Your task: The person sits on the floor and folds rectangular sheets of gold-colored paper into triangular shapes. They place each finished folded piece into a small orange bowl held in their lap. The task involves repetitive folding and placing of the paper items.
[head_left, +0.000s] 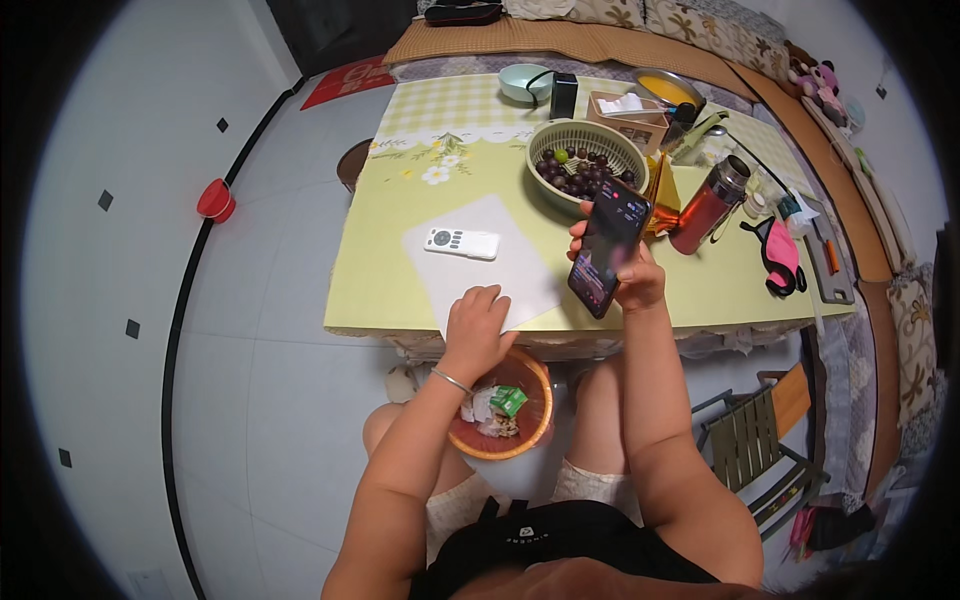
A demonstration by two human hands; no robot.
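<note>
I'm gripping the phone (607, 247) upright in my right hand (632, 280); my left hand (478, 322) is resting open, pinning the white sheet (485, 262) flat at the table (370, 290) edge.

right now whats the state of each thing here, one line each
phone: held up in the right hand, screen lit
left hand: resting on the white sheet at the table edge
remote: lying flat on the sheet, untouched
basket: upright, holding dark round fruit
red flask: lying tilted, capped
waste bowl: on the floor, holding scraps
</note>
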